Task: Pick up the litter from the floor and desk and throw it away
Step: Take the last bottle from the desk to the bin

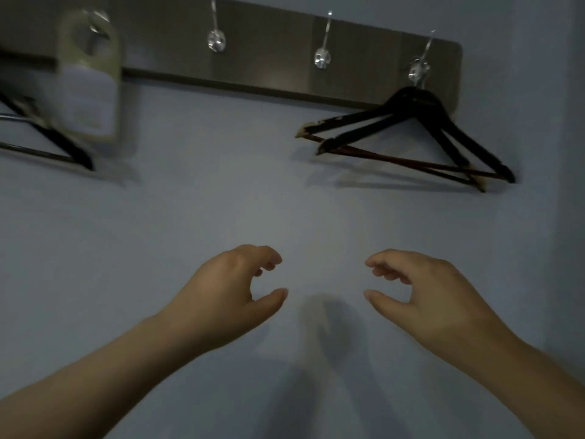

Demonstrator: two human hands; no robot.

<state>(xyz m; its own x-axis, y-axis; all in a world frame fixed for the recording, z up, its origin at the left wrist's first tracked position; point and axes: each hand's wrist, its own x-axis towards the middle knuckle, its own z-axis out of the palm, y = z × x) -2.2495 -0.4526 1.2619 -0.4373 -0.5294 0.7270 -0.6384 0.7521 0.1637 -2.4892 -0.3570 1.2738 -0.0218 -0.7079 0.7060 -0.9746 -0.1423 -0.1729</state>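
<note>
Head view faces a pale blue wall (pixel 221 201). Left hand (pixel 221 299) and right hand (pixel 421 296) are raised side by side, apart, fingers loosely curled, thumbs out, holding nothing. The litter is outside this view; its place cannot be told.

A grey hook board (pixel 269 58) runs along the top of the wall, with shiny metal hooks (pixel 322 58). Two dark hangers (pixel 408 101) hang tilted from the right-end hook. Another dark hanger (pixel 63 144) shows at the left edge. A pale door tag (pixel 90 90) hangs on a left hook; it is blurred and no writing on it can be read.
</note>
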